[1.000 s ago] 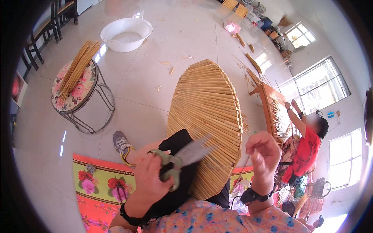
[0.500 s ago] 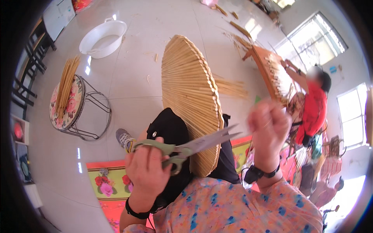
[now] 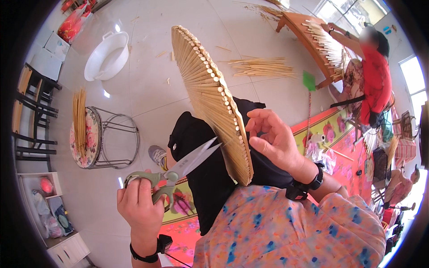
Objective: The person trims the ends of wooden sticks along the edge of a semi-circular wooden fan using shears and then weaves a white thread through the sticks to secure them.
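Head view: left hand [image 3: 139, 203] gripping green-handled scissors [image 3: 172, 172], blades parted, near bamboo mat [image 3: 210, 96] edge; right hand [image 3: 273, 139] half-open, fingers curling behind mat, resting on lap.

Red printed bags [image 3: 71, 27] at upper left; clear plastic bags [image 3: 42, 210] on white shelf [image 3: 53, 178]

Pale glossy tiled floor [image 3: 147, 85], bright windows [image 3: 413, 73] at right, floral-topped wire stool [image 3: 89, 138], white basin [image 3: 107, 56].
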The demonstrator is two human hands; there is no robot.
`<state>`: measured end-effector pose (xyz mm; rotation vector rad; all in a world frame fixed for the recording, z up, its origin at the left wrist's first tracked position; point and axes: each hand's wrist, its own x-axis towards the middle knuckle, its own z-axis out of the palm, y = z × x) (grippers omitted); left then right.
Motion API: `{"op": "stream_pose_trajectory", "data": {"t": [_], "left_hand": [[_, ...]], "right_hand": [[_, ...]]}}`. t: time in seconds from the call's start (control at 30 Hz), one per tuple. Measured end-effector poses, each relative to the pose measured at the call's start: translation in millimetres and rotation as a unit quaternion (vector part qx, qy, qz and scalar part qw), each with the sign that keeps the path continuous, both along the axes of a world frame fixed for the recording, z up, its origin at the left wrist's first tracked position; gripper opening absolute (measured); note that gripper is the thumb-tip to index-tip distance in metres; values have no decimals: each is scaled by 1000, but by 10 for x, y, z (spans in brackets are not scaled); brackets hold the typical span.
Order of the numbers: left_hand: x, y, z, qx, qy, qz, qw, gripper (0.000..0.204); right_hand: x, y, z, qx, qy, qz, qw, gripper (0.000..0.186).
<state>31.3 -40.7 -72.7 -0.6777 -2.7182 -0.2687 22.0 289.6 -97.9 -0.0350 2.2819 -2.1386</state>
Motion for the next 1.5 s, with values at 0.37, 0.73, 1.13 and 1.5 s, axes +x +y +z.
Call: {"op": "stream_pose_trajectory", "data": {"t": [0.37,0.73,1.13,1.5], "left_hand": [[-128,162,343,-147,50,-60,986,46],[-142,220,434,-182,37,-56,981,51],[-150,263,446,-182,32,-50,982,55],[-156,264,437,-180,25,-39,983,51]], "right_hand": [[-7,-216,-64,77,74,-35,994,45],[-37,-233,-67,29,35,-46,998,41],[-47,-221,-61,26,34,-48,998,40],[-45,-239,-53,22,36,-44,998,40]]}}
